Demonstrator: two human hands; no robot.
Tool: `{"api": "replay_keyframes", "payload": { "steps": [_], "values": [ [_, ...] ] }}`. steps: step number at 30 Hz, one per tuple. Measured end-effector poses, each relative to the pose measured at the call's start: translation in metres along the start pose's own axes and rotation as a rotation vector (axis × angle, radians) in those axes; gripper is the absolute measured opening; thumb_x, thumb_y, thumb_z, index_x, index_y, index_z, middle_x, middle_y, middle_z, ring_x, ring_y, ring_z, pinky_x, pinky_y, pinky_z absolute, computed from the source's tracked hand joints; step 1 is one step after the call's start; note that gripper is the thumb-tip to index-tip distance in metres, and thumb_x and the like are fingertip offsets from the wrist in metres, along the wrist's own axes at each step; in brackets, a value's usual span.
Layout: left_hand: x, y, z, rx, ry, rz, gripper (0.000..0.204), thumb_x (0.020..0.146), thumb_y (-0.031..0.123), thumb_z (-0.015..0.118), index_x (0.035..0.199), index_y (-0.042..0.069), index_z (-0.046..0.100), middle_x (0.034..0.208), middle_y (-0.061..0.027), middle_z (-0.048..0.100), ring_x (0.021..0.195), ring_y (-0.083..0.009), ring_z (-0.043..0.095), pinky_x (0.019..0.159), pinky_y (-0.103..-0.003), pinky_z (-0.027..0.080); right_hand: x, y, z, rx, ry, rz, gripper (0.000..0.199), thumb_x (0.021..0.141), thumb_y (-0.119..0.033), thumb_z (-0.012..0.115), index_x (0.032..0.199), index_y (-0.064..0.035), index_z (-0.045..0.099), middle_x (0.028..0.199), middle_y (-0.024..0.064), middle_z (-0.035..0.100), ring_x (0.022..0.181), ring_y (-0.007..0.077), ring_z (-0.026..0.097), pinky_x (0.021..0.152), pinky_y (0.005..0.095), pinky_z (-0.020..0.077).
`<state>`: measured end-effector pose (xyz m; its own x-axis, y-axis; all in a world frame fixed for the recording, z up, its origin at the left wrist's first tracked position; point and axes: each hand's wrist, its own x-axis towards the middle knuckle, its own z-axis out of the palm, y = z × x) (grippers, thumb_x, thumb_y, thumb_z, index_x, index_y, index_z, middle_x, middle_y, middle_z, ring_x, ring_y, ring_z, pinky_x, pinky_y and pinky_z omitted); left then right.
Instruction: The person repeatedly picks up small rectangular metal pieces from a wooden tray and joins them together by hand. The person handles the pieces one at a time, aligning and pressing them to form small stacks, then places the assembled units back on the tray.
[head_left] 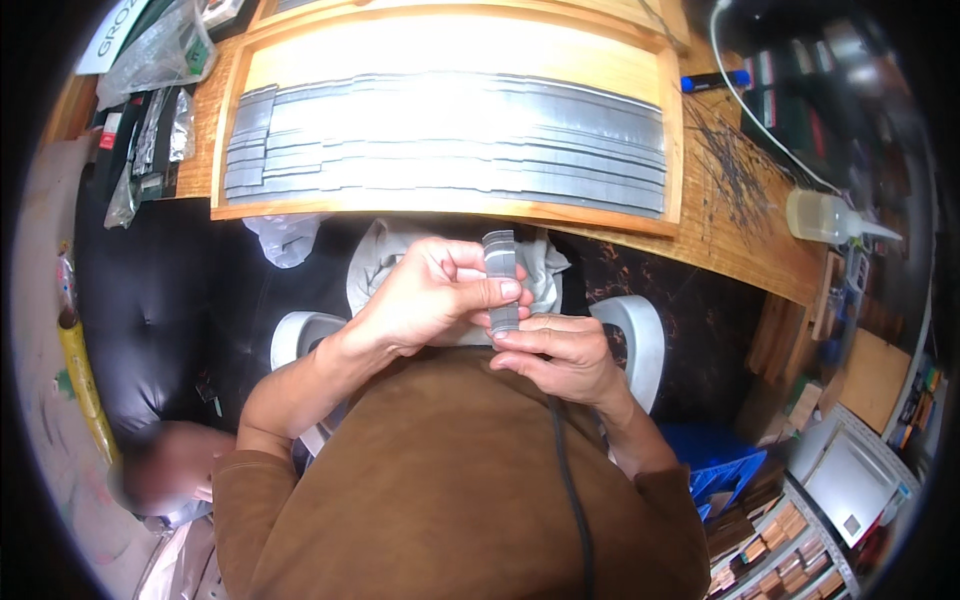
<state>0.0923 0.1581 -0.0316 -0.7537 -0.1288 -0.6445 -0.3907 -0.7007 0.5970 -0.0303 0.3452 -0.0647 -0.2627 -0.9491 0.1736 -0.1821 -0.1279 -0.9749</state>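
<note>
A narrow, slightly curved stack of thin grey strips [499, 260] stands roughly upright between my hands, in front of my chest. My left hand [425, 295] pinches its middle, with the thumb across the near face and the fingers behind. At the lower end, my right hand [565, 355] closes thumb and fingers on the same stack. Just beyond my hands, a shallow wooden tray [673, 130] holds long overlapping rows of similar grey strips [580, 150], with bright glare over their middle.
The tray rests on a wooden table [770, 255]. To its right are a blue-capped marker [715, 81], scattered thin dark wires [735, 170], a white cable and a squeeze bottle [820, 217]. Plastic bags [160, 60] lie at far left. Another person [170, 465] is at lower left.
</note>
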Motion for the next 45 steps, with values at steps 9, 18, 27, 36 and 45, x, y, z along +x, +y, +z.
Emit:
{"api": "replay_keyframes", "payload": {
  "steps": [9, 18, 27, 36, 45],
  "values": [
    [0.014, 0.004, 0.023, 0.114, -0.040, 0.022, 0.016, 0.094, 0.001, 0.076, 0.109, -0.003, 0.075, 0.099, -0.0151, 0.079, 0.092, -0.0197, 0.076, 0.079, -0.031, 0.062, -0.022, 0.005, -0.005, -0.024, 0.132, 0.028, 0.022, 0.081, 0.008, 0.084, 0.102, 0.0044, 0.078, 0.093, 0.0167, 0.079, 0.085, 0.0243, 0.078, 0.075, 0.0306, 0.0634],
    [0.034, -0.009, 0.052, 0.108, -0.224, 0.225, 0.035, 0.095, 0.001, 0.075, 0.128, -0.006, 0.067, 0.117, -0.0158, 0.075, 0.104, -0.0162, 0.073, 0.090, -0.029, 0.060, -0.041, 0.006, -0.018, -0.116, 0.314, -0.005, 0.015, 0.080, 0.006, 0.083, 0.093, -0.0012, 0.080, 0.090, 0.0146, 0.079, 0.081, 0.0257, 0.078, 0.070, 0.0315, 0.0616],
    [0.041, -0.016, 0.038, 0.342, -0.123, 0.300, 0.047, 0.097, 0.015, 0.077, 0.136, -0.008, 0.062, 0.125, -0.0197, 0.073, 0.113, -0.0195, 0.070, 0.098, -0.033, 0.057, -0.065, 0.022, -0.038, 0.216, 0.741, 0.207, 0.008, 0.092, 0.009, 0.073, 0.098, 0.0057, 0.076, 0.090, 0.0175, 0.079, 0.082, 0.0233, 0.079, 0.075, 0.0299, 0.0649],
    [0.036, -0.016, 0.036, -0.040, -0.073, 0.091, 0.057, 0.111, 0.049, 0.047, 0.119, -0.002, 0.069, 0.107, -0.0174, 0.076, 0.093, -0.0229, 0.076, 0.081, -0.034, 0.063, -0.040, 0.000, -0.012, 0.069, 0.193, 0.199, 0.011, 0.086, 0.008, 0.079, 0.096, 0.0043, 0.079, 0.091, 0.0157, 0.080, 0.084, 0.0214, 0.079, 0.076, 0.0300, 0.0645],
    [0.027, -0.014, 0.022, 0.031, -0.001, 0.096, 0.013, 0.099, 0.011, 0.074, 0.102, -0.002, 0.072, 0.094, -0.0106, 0.079, 0.086, -0.0121, 0.075, 0.061, -0.021, 0.055, -0.035, 0.000, 0.007, 0.133, 0.172, 0.298, 0.010, 0.088, 0.006, 0.078, 0.097, 0.0030, 0.079, 0.089, 0.0143, 0.080, 0.082, 0.0198, 0.079, 0.073, 0.0280, 0.0630]
  ]
}}
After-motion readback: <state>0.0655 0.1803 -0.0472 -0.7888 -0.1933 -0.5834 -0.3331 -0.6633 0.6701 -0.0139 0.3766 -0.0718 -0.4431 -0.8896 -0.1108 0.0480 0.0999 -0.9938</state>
